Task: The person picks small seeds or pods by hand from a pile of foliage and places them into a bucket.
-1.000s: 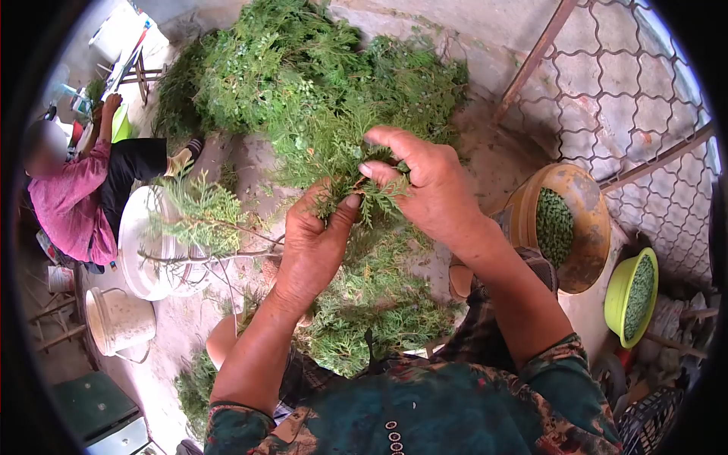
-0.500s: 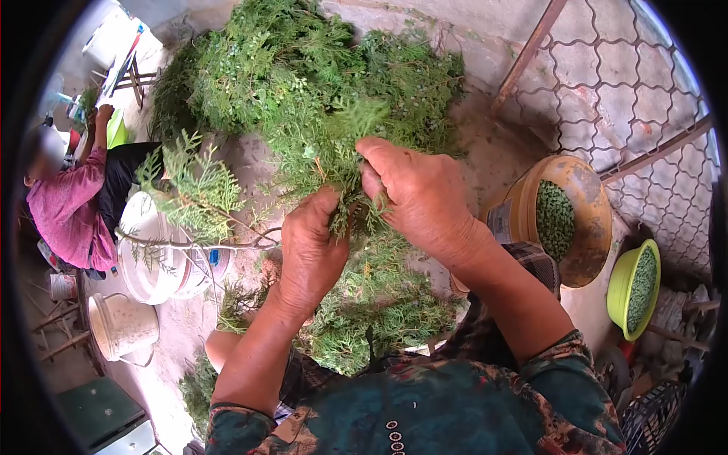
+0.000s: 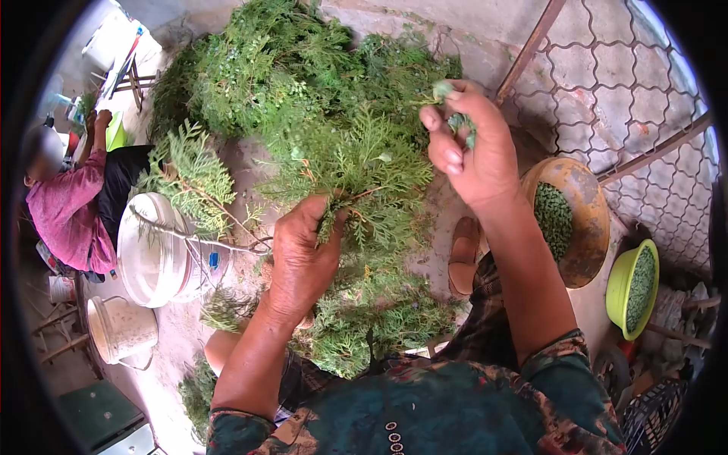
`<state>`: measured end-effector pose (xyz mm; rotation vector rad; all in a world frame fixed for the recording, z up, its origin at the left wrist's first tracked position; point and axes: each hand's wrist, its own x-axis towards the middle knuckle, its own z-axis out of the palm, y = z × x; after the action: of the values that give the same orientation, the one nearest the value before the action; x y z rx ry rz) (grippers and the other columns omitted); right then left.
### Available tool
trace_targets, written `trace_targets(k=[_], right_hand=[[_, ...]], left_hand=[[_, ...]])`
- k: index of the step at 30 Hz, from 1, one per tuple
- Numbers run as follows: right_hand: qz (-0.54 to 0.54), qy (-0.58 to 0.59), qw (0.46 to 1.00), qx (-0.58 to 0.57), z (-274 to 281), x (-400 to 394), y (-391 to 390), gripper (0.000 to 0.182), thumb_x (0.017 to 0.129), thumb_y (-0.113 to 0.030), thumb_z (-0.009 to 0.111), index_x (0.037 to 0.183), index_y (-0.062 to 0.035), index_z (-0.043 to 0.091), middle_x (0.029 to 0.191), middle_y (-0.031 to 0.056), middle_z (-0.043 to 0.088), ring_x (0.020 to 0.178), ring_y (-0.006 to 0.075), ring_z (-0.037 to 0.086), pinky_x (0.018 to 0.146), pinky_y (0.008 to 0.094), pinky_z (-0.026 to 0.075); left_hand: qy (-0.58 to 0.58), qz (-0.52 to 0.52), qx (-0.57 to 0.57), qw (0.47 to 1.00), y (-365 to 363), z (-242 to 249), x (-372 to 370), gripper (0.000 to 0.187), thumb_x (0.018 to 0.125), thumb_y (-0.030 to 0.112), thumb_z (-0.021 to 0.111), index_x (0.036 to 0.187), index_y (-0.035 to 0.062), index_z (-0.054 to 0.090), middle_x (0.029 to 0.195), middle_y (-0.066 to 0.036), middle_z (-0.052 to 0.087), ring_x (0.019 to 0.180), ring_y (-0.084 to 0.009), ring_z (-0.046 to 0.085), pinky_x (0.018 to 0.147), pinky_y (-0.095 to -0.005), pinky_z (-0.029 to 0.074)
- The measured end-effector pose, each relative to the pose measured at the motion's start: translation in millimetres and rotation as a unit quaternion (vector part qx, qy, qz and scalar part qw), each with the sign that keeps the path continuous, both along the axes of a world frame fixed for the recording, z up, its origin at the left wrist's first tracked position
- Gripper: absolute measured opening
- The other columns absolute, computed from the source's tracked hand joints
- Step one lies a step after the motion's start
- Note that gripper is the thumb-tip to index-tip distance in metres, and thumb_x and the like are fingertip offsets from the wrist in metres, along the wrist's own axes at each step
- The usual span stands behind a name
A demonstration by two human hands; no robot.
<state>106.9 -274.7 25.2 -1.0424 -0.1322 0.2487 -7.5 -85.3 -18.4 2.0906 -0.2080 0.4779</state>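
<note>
The left hand [image 3: 303, 246] is clenched around a bunch of leafy sprigs [image 3: 379, 178], whose fronds fan forward and rightward from the fist, towards the raised right hand [image 3: 481, 155] but apart from its fingers. That right hand pinches small pale green berries [image 3: 442, 89] at its fingertips, with more in its curled fingers. It is the nearer hand to the yellowish bucket [image 3: 591, 220], which lies to the right of its wrist and contains green berries; a lime-green basin [image 3: 622, 292] of them sits farther right. Left of the left hand, a loose branch [image 3: 201, 182] reaches past a white bucket [image 3: 144, 258]. Beyond both hands spreads a heap of greenery [image 3: 280, 83], and at far left sits another person [image 3: 68, 193]
</note>
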Motion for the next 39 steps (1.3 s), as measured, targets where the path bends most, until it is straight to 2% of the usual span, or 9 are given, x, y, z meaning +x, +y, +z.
trace_targets(k=[1, 4, 8, 10, 18, 21, 25, 30, 39], right_hand=[[0.08, 0.073, 0.983, 0.148, -1, -2, 0, 0.009, 0.081, -0.012, 0.052, 0.088, -0.0072, 0.054, 0.071, 0.0074, 0.057, 0.037, 0.0053, 0.039, 0.032, 0.0209, 0.029], [0.133, 0.089, 0.972, 0.17, -4, -6, 4, 0.009, 0.082, -0.013, 0.049, 0.09, -0.0094, 0.053, 0.074, 0.009, 0.057, 0.038, 0.0062, 0.039, 0.032, 0.0202, 0.028], [0.161, 0.105, 0.969, 0.152, -6, -12, 10, 0.019, 0.085, -0.015, 0.046, 0.1, -0.0087, 0.054, 0.078, 0.0082, 0.052, 0.039, 0.0053, 0.034, 0.034, 0.0187, 0.028], [0.182, 0.108, 0.968, 0.132, -6, -14, 12, 0.019, 0.085, -0.015, 0.046, 0.101, -0.0085, 0.052, 0.075, 0.0069, 0.05, 0.039, 0.0051, 0.032, 0.036, 0.0194, 0.027], [0.218, 0.144, 0.962, 0.078, -13, -29, 26, 0.014, 0.085, -0.015, 0.049, 0.097, -0.0083, 0.051, 0.074, 0.0079, 0.051, 0.037, 0.005, 0.032, 0.036, 0.0191, 0.026], [0.191, 0.156, 0.969, 0.007, -19, -34, 34, 0.012, 0.086, -0.016, 0.052, 0.095, -0.0085, 0.05, 0.074, 0.007, 0.051, 0.038, 0.0045, 0.033, 0.035, 0.0186, 0.026], [0.159, 0.175, 0.972, 0.004, -18, -41, 41, 0.014, 0.086, -0.014, 0.055, 0.094, -0.0057, 0.047, 0.072, 0.0061, 0.052, 0.039, 0.0047, 0.034, 0.034, 0.0195, 0.023], [0.161, 0.152, 0.975, -0.005, -25, -47, 47, 0.014, 0.087, -0.016, 0.056, 0.092, -0.0067, 0.048, 0.07, 0.0016, 0.048, 0.041, 0.0044, 0.034, 0.036, 0.0193, 0.024], [0.163, 0.115, 0.98, -0.01, -24, -48, 48, 0.021, 0.085, -0.019, 0.059, 0.091, -0.0031, 0.046, 0.07, 0.0026, 0.048, 0.044, 0.0032, 0.036, 0.036, 0.0193, 0.025]], left_hand=[[0.008, -0.01, -0.011, 1.0, -1, 1, -1, 0.031, 0.08, -0.006, 0.06, 0.107, 0.0088, 0.059, 0.089, -0.004, 0.064, 0.076, -0.0089, 0.057, 0.067, -0.0232, 0.046], [0.046, 0.006, -0.022, 0.999, -5, 7, -3, 0.024, 0.077, -0.007, 0.06, 0.098, 0.0028, 0.059, 0.087, -0.013, 0.064, 0.078, -0.0213, 0.063, 0.07, -0.0294, 0.048], [0.096, 0.007, -0.058, 0.994, -5, 17, -2, 0.022, 0.08, -0.003, 0.06, 0.101, 0.0027, 0.059, 0.089, -0.009, 0.064, 0.08, -0.0162, 0.061, 0.07, -0.0281, 0.047], [0.225, 0.043, -0.246, 0.942, -4, 24, 0, 0.021, 0.082, 0.001, 0.06, 0.102, 0.0049, 0.059, 0.092, -0.003, 0.064, 0.084, -0.012, 0.057, 0.075, -0.0255, 0.044], [0.234, 0.078, -0.535, 0.808, 7, 20, 14, 0.06, 0.076, 0.006, 0.07, 0.129, 0.0088, 0.043, 0.106, -0.003, 0.06, 0.091, -0.0121, 0.055, 0.079, -0.0248, 0.042], [0.194, 0.001, -0.555, 0.809, 1, 22, 14, 0.057, 0.076, 0.005, 0.07, 0.127, 0.0068, 0.045, 0.104, -0.004, 0.06, 0.094, -0.0122, 0.054, 0.081, -0.0263, 0.043], [0.188, 0.028, -0.442, 0.877, -7, 16, 11, 0.043, 0.076, 0.004, 0.07, 0.115, 0.0039, 0.054, 0.101, -0.006, 0.062, 0.091, -0.0126, 0.057, 0.077, -0.0256, 0.047], [0.16, 0.03, -0.409, 0.898, -12, 14, 14, 0.015, 0.08, 0.007, 0.067, 0.095, 0.004, 0.063, 0.084, -0.002, 0.065, 0.075, -0.0062, 0.058, 0.067, -0.0215, 0.046], [0.196, 0.055, -0.43, 0.88, -10, 11, 11, 0.013, 0.083, 0.005, 0.063, 0.096, 0.0046, 0.062, 0.084, -0.002, 0.066, 0.075, -0.0045, 0.057, 0.068, -0.0193, 0.045]])
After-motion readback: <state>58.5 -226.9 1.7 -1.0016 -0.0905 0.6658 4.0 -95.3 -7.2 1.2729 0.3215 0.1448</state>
